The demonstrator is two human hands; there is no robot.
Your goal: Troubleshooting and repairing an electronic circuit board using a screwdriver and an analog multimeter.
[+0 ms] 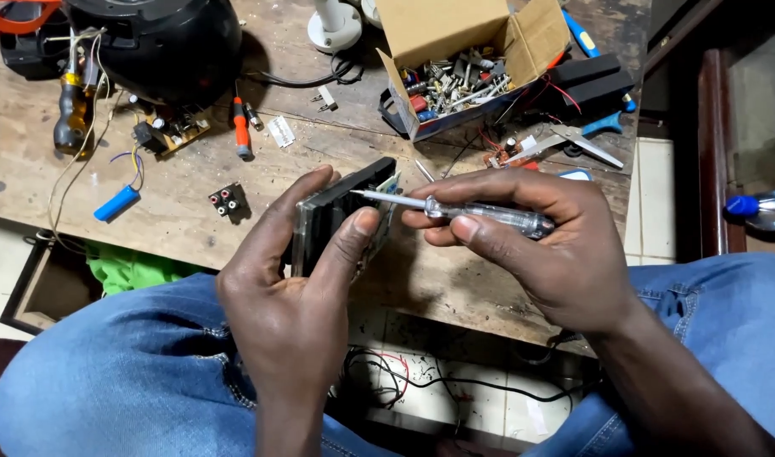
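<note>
Your left hand [290, 292] grips a black electronic module [341, 211] at centre, above the bench [184, 211]. Your right hand [548, 245], at 3 o'clock, pinches a clear-handled screwdriver [472, 211], tip touching the module.

The cardboard box [455, 59] sits at the far side of the bench [193, 211], with loose parts in it. Left of the box lie a small screwdriver [241, 127], a circuit board [172, 131] and a cylindrical cell [117, 203]. Right of the box lie scissors [574, 140]. Nearer than the box, the left hand [294, 279] holds a flat module [345, 211], and the right hand [540, 245] holds a tester screwdriver [455, 210] against it.
</note>
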